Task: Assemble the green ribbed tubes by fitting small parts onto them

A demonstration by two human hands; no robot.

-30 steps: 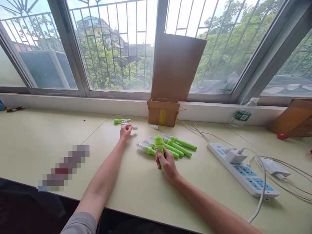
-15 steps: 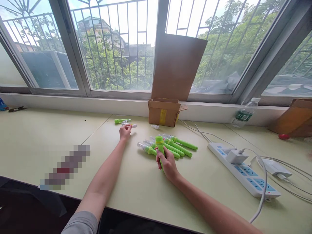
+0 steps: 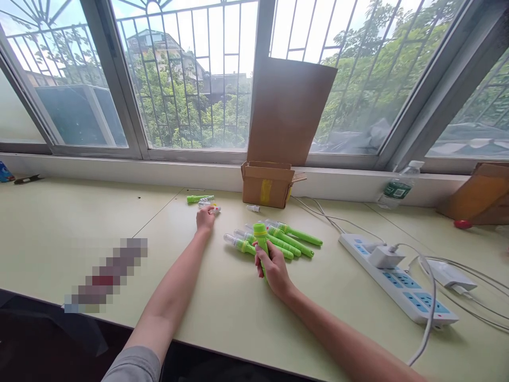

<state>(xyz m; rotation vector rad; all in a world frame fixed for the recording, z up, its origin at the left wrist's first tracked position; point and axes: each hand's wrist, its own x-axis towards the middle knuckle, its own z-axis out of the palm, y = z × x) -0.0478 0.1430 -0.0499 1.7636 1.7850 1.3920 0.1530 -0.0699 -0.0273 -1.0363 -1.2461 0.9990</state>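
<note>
My right hand [image 3: 274,268] is wrapped round a green plastic handle [image 3: 260,231], held upright with its ribbed yellow-banded end on top. Right behind it lie several green sticks with clear domed tips [image 3: 292,250], spread like a fan on the table. Farther off, my left hand [image 3: 205,218] is closed at the fingertips on a small clear-and-white plastic piece [image 3: 216,210] with a red spot, low over the table. Just beyond those fingers are other small clear parts [image 3: 207,200] and a loose green handle [image 3: 194,199]. The fingers partly hide the piece.
Past the sticks stands an open cardboard box [image 3: 264,185], with another small clear-and-white piece [image 3: 253,208] before it. A white power strip [image 3: 397,278] with plugs and cables lies at right. A water bottle [image 3: 400,185] stands near the sill.
My left hand has shifted slightly right and nearer to me, and the small piece at its fingertips has turned, showing a red spot. My right hand stays in place with the green handle.
</note>
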